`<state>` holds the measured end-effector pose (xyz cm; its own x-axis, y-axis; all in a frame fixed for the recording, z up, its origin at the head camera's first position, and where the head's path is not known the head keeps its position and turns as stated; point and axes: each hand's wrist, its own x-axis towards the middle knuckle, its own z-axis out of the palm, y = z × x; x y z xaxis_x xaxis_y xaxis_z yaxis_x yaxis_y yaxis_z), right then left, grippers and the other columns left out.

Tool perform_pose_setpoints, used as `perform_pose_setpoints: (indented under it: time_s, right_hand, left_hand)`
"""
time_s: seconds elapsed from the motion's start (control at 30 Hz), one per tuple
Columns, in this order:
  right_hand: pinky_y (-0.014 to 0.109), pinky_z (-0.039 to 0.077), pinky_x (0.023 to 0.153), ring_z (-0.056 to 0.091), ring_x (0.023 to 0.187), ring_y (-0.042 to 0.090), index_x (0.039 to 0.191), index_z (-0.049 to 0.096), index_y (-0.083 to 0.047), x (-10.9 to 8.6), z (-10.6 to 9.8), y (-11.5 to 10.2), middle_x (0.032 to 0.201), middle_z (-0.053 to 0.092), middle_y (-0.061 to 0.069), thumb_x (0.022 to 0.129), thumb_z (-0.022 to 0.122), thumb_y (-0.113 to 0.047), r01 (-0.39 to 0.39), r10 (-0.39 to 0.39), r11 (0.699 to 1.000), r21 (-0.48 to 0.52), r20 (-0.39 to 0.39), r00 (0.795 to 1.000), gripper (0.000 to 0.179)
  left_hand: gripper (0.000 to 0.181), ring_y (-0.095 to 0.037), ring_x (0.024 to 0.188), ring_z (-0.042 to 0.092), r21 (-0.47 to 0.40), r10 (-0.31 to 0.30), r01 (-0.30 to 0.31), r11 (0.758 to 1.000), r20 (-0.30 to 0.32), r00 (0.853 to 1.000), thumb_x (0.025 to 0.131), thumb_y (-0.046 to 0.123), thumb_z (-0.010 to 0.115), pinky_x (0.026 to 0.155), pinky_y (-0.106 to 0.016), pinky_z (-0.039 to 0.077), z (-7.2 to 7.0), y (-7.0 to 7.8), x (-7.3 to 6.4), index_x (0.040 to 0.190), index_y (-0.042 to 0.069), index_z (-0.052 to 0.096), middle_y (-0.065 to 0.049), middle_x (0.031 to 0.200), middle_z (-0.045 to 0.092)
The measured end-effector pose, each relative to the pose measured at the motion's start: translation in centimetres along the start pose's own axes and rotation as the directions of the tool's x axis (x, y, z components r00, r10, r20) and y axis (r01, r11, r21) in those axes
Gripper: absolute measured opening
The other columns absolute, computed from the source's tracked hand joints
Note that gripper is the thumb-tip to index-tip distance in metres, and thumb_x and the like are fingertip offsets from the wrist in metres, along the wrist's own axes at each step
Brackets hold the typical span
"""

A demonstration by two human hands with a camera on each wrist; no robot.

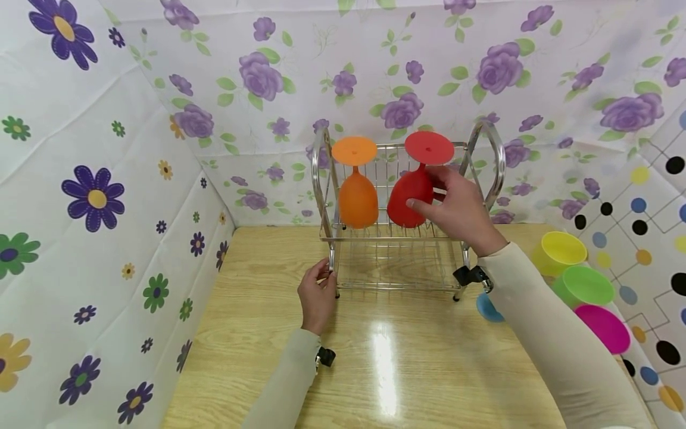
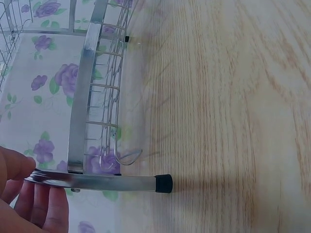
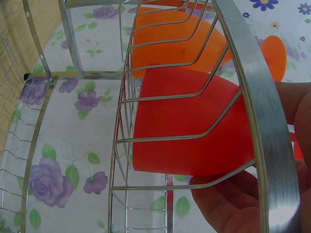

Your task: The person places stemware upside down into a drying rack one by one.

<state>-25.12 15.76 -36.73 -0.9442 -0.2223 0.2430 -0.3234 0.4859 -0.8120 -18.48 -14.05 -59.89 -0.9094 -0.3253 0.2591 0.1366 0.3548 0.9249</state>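
Observation:
A red plastic goblet (image 1: 408,199) stands upside down on the upper tier of a two-tier metal dish rack (image 1: 386,239), its flat foot on top. My right hand (image 1: 460,205) grips it from the right, the thumb on the bowl and fingers behind by the stem. To its left is an orange goblet (image 1: 358,199), also upside down. In the right wrist view, the rack's wires cross in front of the red bowl (image 3: 194,121). Lower down, my left hand (image 1: 317,298) pinches the rack's front left leg (image 2: 102,181) between thumb and fingers, above its black foot cap.
At the table's right side are a yellow cup (image 1: 561,249), a green cup (image 1: 586,287) and a pink cup (image 1: 604,329). Something blue and rounded (image 1: 489,308) is partly covered by the right sleeve. Flowered sheets hang behind and to the left of the wooden table (image 1: 257,333).

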Motion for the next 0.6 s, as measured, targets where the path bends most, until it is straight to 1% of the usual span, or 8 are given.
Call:
perform_pose_setpoints:
  time_s: [0.17, 0.27, 0.47, 0.6]
  right_hand:
    - [0.056, 0.056, 0.110, 0.062, 0.133, 0.034, 0.152, 0.052, -0.011, 0.32, 0.18, 0.02, 0.145, 0.061, 0.010, 0.095, 0.080, -0.019, 0.007, -0.005, 0.999, -0.039, 0.051, 0.999, 0.063]
    - [0.056, 0.057, 0.108, 0.063, 0.132, 0.036, 0.154, 0.050, -0.010, 0.50, 0.15, 0.11, 0.147, 0.060, 0.012, 0.096, 0.079, -0.021, 0.011, -0.006, 0.998, -0.067, 0.070, 0.998, 0.065]
    - [0.056, 0.059, 0.103, 0.064, 0.131, 0.039, 0.156, 0.048, -0.008, 0.72, 0.03, 0.06, 0.149, 0.059, 0.014, 0.097, 0.079, -0.023, -0.008, 0.018, 0.994, -0.107, 0.095, 0.995, 0.069]
    - [0.056, 0.060, 0.103, 0.064, 0.130, 0.040, 0.157, 0.047, -0.008, 0.84, 0.02, -0.05, 0.149, 0.058, 0.014, 0.097, 0.079, -0.023, -0.019, 0.031, 0.993, -0.114, 0.104, 0.994, 0.070]
  left_hand:
    - [0.037, -0.024, 0.104, 0.072, 0.002, 0.019, -0.019, 1.000, 0.014, 1.000, 0.099, 0.004, 0.074, 0.090, -0.034, 0.066, -0.07, -0.03, -0.10, 0.135, 0.011, 0.072, -0.011, 0.111, 0.069]
    - [0.037, -0.024, 0.104, 0.072, 0.006, 0.023, -0.023, 1.000, 0.015, 1.000, 0.099, 0.004, 0.074, 0.090, -0.033, 0.066, -0.11, -0.06, -0.10, 0.135, 0.011, 0.072, -0.010, 0.111, 0.069]
    - [0.037, -0.023, 0.105, 0.072, 0.019, 0.021, -0.021, 1.000, 0.026, 0.999, 0.099, 0.004, 0.074, 0.089, -0.032, 0.066, -0.20, -0.04, -0.13, 0.135, 0.012, 0.072, -0.009, 0.111, 0.069]
    - [0.037, -0.023, 0.105, 0.071, 0.021, 0.016, -0.017, 1.000, 0.029, 0.999, 0.099, 0.003, 0.074, 0.089, -0.033, 0.066, -0.24, 0.02, -0.09, 0.135, 0.012, 0.072, -0.009, 0.111, 0.069]
